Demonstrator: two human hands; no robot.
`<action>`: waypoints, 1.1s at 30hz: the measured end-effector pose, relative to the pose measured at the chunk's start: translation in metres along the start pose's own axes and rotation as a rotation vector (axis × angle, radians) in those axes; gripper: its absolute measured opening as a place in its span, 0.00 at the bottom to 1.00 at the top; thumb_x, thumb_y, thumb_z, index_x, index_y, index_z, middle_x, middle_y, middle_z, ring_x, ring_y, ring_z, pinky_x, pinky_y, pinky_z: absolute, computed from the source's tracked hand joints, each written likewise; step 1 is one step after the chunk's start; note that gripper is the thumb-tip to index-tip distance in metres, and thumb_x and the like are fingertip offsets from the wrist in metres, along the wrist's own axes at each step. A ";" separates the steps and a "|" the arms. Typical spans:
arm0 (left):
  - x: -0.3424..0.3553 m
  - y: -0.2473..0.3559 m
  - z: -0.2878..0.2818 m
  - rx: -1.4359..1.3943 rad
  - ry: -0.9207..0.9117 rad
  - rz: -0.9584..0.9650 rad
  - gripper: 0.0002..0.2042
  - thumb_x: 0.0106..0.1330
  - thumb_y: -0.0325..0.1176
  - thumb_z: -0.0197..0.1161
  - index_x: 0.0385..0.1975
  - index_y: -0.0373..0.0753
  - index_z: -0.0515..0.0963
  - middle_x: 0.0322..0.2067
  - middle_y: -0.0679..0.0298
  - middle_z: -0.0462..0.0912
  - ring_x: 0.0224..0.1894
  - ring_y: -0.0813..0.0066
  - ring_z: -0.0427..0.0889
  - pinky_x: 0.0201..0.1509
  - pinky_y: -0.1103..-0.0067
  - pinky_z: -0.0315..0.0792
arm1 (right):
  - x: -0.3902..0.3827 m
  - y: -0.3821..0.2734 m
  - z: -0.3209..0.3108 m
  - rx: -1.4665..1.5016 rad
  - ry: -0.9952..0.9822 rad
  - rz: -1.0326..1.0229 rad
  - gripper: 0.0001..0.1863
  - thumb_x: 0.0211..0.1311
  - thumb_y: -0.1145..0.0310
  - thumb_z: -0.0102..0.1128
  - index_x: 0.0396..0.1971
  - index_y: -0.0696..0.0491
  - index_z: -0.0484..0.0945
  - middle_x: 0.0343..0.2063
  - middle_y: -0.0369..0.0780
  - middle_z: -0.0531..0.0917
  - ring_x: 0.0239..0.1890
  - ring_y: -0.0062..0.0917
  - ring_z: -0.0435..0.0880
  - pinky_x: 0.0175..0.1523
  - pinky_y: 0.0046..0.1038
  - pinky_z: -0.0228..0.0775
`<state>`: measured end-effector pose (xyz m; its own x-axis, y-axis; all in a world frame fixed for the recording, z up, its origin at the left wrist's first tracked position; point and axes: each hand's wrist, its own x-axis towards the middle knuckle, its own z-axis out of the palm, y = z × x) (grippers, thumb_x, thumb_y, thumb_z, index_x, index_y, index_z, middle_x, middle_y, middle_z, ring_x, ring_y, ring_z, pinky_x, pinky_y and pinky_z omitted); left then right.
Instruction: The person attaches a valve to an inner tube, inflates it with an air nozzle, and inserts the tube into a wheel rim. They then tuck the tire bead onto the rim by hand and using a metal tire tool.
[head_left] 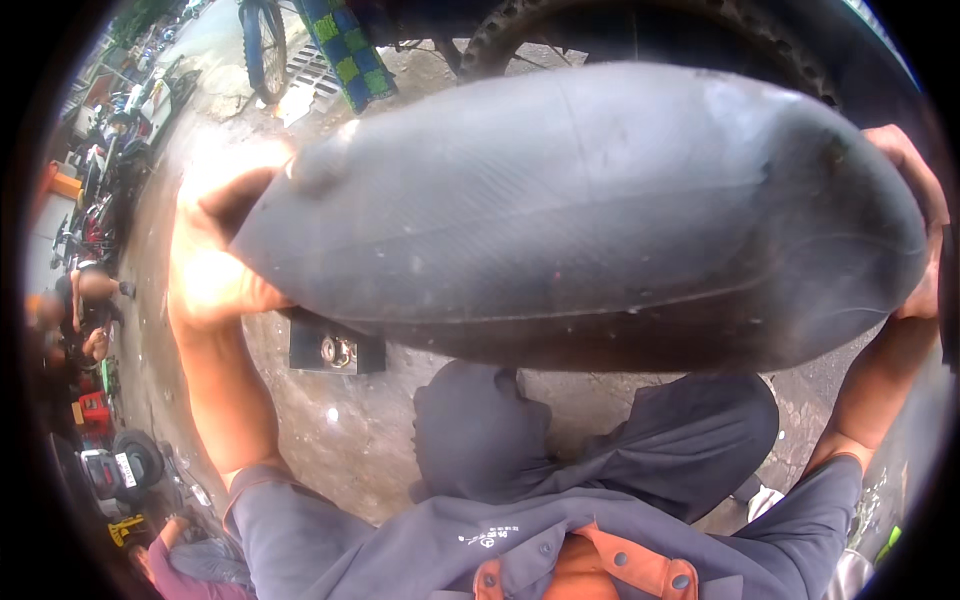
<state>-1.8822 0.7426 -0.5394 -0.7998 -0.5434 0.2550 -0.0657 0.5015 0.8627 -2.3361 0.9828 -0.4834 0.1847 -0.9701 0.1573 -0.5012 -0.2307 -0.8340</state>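
Observation:
A large, inflated black rubber inner tube (570, 220) is raised close in front of me and fills the middle of the head view. My left hand (222, 240) grips its left end, fingers round the far side and thumb below. At the other end my right hand (912, 215) is wrapped round the tube, partly hidden behind it. Below the tube's left part, a dark open box (338, 350) with a round gauge-like metal part inside sits on the ground. My bent knees are beneath the tube.
Behind the tube stand a knobby tyre (490, 40), a thinner wheel (265, 55) and a green-and-blue checked panel (345, 55). A floor grate (312, 75) lies near them. On the left are several people, parked bikes, a red crate (94, 412) and a small wheel (138, 458).

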 end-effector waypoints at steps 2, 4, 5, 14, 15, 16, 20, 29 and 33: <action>-0.004 -0.005 -0.003 0.026 0.009 -0.039 0.35 0.49 0.39 0.83 0.55 0.26 0.78 0.42 0.58 0.86 0.45 0.76 0.82 0.50 0.78 0.76 | 0.007 0.006 0.002 -0.086 0.044 -0.047 0.48 0.40 0.47 0.74 0.58 0.64 0.70 0.48 0.44 0.79 0.47 0.26 0.81 0.51 0.26 0.73; -0.004 -0.025 -0.004 0.008 0.077 -0.289 0.35 0.51 0.40 0.83 0.56 0.25 0.78 0.44 0.56 0.86 0.46 0.75 0.82 0.52 0.77 0.76 | 0.017 0.020 0.016 -0.038 0.038 0.035 0.43 0.42 0.48 0.72 0.55 0.62 0.73 0.42 0.40 0.80 0.42 0.26 0.80 0.46 0.29 0.72; -0.002 -0.040 -0.003 -0.048 0.095 -0.372 0.35 0.51 0.40 0.82 0.56 0.25 0.77 0.44 0.55 0.86 0.47 0.74 0.82 0.53 0.76 0.76 | 0.023 0.031 0.028 0.069 -0.025 0.203 0.40 0.44 0.49 0.71 0.54 0.61 0.74 0.39 0.38 0.80 0.39 0.26 0.80 0.43 0.30 0.72; -0.053 -0.120 0.014 -0.076 -0.080 -0.594 0.17 0.60 0.33 0.75 0.46 0.33 0.82 0.36 0.67 0.85 0.40 0.79 0.80 0.46 0.79 0.74 | 0.061 0.119 0.130 -0.328 0.059 0.322 0.20 0.42 0.77 0.62 0.41 0.57 0.78 0.25 0.42 0.81 0.30 0.22 0.80 0.38 0.33 0.73; -0.055 -0.121 0.016 -0.067 -0.085 -0.603 0.15 0.58 0.30 0.76 0.42 0.33 0.82 0.32 0.69 0.83 0.39 0.79 0.80 0.44 0.80 0.74 | 0.062 0.116 0.133 -0.286 -0.004 0.326 0.19 0.42 0.76 0.63 0.39 0.58 0.77 0.23 0.41 0.80 0.29 0.23 0.80 0.37 0.33 0.73; -0.061 -0.120 0.017 -0.050 -0.059 -0.591 0.15 0.58 0.30 0.76 0.42 0.33 0.81 0.31 0.70 0.81 0.38 0.80 0.79 0.44 0.80 0.74 | 0.061 0.109 0.133 -0.327 -0.044 0.326 0.18 0.41 0.76 0.63 0.38 0.57 0.76 0.23 0.41 0.80 0.28 0.25 0.79 0.37 0.33 0.72; -0.105 -0.110 0.020 -0.087 -0.120 -0.373 0.17 0.52 0.36 0.79 0.35 0.31 0.82 0.30 0.66 0.80 0.35 0.76 0.78 0.36 0.76 0.71 | 0.053 0.084 0.120 -0.162 -0.291 0.312 0.20 0.35 0.65 0.65 0.33 0.55 0.76 0.19 0.38 0.78 0.23 0.27 0.79 0.31 0.31 0.70; -0.151 -0.171 0.016 -0.434 0.538 -0.530 0.33 0.58 0.35 0.72 0.62 0.24 0.71 0.50 0.53 0.84 0.48 0.68 0.84 0.54 0.75 0.77 | 0.212 0.127 0.154 -0.185 -0.198 -0.028 0.20 0.51 0.60 0.65 0.38 0.60 0.80 0.28 0.41 0.82 0.32 0.25 0.80 0.39 0.30 0.72; -0.146 -0.269 0.024 -0.252 0.604 -0.892 0.29 0.64 0.36 0.69 0.62 0.27 0.73 0.52 0.55 0.83 0.51 0.68 0.83 0.59 0.74 0.74 | 0.282 0.160 0.233 -0.449 -0.052 0.121 0.23 0.56 0.61 0.60 0.46 0.62 0.81 0.37 0.53 0.86 0.43 0.42 0.87 0.50 0.39 0.76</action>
<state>-1.7621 0.7036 -0.8194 -0.0984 -0.9153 -0.3906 -0.2954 -0.3480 0.8898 -2.1671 0.6897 -0.6961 0.1385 -0.9897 0.0368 -0.8359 -0.1368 -0.5315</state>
